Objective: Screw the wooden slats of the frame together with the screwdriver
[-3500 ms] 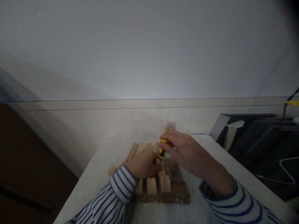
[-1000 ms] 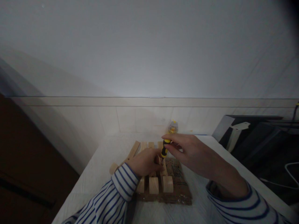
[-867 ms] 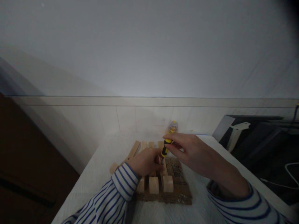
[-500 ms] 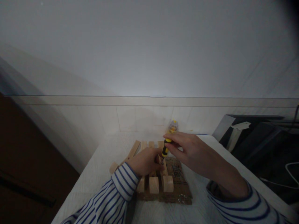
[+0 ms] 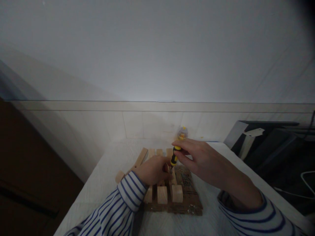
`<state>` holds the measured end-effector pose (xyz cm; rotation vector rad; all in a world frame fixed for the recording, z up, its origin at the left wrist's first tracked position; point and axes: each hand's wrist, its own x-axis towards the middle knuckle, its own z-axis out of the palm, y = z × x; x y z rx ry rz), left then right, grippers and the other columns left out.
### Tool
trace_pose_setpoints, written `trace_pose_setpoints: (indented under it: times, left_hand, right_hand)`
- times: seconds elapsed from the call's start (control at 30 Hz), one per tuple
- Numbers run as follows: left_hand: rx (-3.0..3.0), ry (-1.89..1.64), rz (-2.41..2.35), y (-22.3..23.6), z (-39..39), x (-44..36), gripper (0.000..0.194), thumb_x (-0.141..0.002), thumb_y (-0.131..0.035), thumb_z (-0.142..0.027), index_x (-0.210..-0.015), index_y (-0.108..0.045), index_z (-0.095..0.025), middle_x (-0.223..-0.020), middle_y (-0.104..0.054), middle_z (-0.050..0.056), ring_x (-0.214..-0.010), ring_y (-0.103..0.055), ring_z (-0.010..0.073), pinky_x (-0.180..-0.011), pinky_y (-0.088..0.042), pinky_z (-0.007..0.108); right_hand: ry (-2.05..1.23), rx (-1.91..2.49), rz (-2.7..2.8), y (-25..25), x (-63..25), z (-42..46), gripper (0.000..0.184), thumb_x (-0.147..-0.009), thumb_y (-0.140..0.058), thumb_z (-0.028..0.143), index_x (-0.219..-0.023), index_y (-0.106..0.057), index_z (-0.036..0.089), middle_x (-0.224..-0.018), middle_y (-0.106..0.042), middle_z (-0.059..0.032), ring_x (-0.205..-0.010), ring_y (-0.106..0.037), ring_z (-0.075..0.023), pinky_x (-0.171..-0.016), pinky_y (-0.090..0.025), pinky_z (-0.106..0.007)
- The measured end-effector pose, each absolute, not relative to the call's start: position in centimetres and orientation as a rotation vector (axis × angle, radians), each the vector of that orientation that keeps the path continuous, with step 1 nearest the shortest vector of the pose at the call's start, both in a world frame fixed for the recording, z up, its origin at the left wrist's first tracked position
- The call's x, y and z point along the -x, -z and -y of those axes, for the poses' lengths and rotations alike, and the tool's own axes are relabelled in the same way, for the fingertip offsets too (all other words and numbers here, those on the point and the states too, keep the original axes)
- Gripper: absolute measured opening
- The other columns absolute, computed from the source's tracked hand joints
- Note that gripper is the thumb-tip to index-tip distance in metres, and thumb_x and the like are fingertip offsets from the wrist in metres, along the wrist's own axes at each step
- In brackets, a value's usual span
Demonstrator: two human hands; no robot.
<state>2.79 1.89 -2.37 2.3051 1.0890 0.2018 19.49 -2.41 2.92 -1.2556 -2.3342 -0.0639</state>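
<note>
My right hand [image 5: 195,155] is closed on a black and yellow screwdriver [image 5: 174,156], which leans with its tip down at a pale wooden piece [image 5: 173,178]. My left hand [image 5: 155,168] lies across the wooden pieces, its thumb and fingertips closed round the spot beside the screwdriver tip. What sits between those fingertips is too small to make out clearly. Thick wooden blocks [image 5: 162,195] form the near ends of the pieces. Beneath them lies a brown cardboard slab [image 5: 188,190] with dark print.
A loose wooden strip [image 5: 141,157] slants on the left, near a small wooden block [image 5: 119,176]. At the back stands a clear container with yellow parts [image 5: 182,132]. The white-covered table [image 5: 98,186] meets the wall. Dark panels and a white cable [image 5: 304,178] are at right.
Both hands keep almost the same place. The screwdriver handle has shifted only very slightly in my right hand's fingers.
</note>
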Motion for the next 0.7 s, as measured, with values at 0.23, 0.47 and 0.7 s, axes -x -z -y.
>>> trace_pose_setpoints:
  times: [0.23, 0.47, 0.7]
  left_hand:
    - [-2.317, -0.194, -1.11, 2.52, -2.0, -2.78, 0.023, -0.069, -0.061, -0.025, -0.091, -0.062, -0.017, -0.076, -0.065, 0.002, -0.065, -0.056, 0.0144, -0.058, -0.037, 0.023]
    - [-2.346, -0.214, -1.089, 2.56, -1.94, -2.75, 0.021, -0.069, -0.062, -0.029, -0.087, -0.062, -0.016, -0.072, -0.064, 0.001, -0.063, -0.057, 0.0137, -0.055, -0.036, 0.022]
    - [-2.327, -0.232, -1.053, 2.79, -2.03, -2.75, 0.033, -0.063, -0.069, -0.031, -0.09, -0.062, -0.015, -0.074, -0.065, 0.002, -0.063, -0.056, 0.0146, -0.054, -0.037, 0.022]
  right_hand:
    - [0.062, 1.282, 2.342, -2.95, -19.36, 2.56, 0.023, -0.086, -0.044, 0.02, -0.103, -0.058, 0.013, -0.09, -0.063, -0.0077, -0.084, -0.059, -0.0195, -0.076, -0.045, -0.034]
    - [0.1, 1.264, 2.334, -2.69, -19.53, 2.34, 0.025, -0.087, -0.044, 0.021, -0.106, -0.057, 0.012, -0.094, -0.063, -0.009, -0.086, -0.058, -0.0203, -0.078, -0.045, -0.036]
    - [0.094, 1.257, 2.329, -2.58, -19.69, 2.16, 0.024, -0.086, -0.046, 0.02, -0.106, -0.058, 0.013, -0.094, -0.064, -0.0084, -0.086, -0.059, -0.0195, -0.077, -0.046, -0.035]
